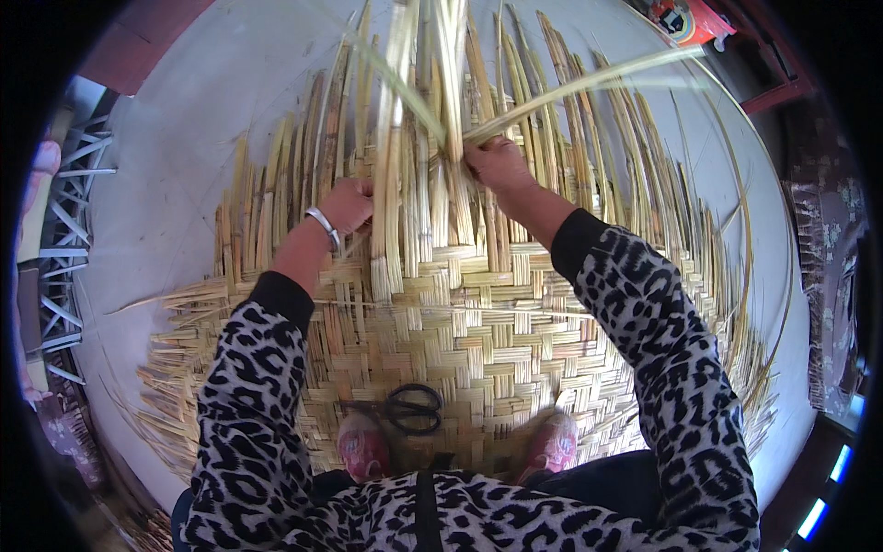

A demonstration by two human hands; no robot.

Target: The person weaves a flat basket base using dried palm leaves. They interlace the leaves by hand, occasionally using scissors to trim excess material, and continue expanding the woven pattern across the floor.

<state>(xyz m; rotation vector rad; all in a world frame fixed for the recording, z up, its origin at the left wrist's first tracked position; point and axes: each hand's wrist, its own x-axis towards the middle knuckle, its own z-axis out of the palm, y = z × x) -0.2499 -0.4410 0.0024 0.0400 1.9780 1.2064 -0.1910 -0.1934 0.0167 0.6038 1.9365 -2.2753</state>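
Observation:
Split cane strips are woven into a large mat (478,350) under me, in a checkered diagonal pattern. Along its far side, long unwoven ends fan outward. Near the middle, my left hand (348,204), a silver bracelet at its wrist, is closed at the side of some raised cane strips (394,156); its fingertips are partly hidden behind them. Farther right, the fingers of my right hand (499,164) pinch a pale cane strip (589,89) that slants up to the right. More strips, bent upright and blurred at the top, stand between the two hands.
Black-handled scissors (412,409) lie on the mat by my pink left shoe (365,448); my right shoe (552,443) also stands on the weave. Pale floor (147,202) surrounds the mat. A white metal rack (69,239) is at the left, a red bag (690,20) at the far right.

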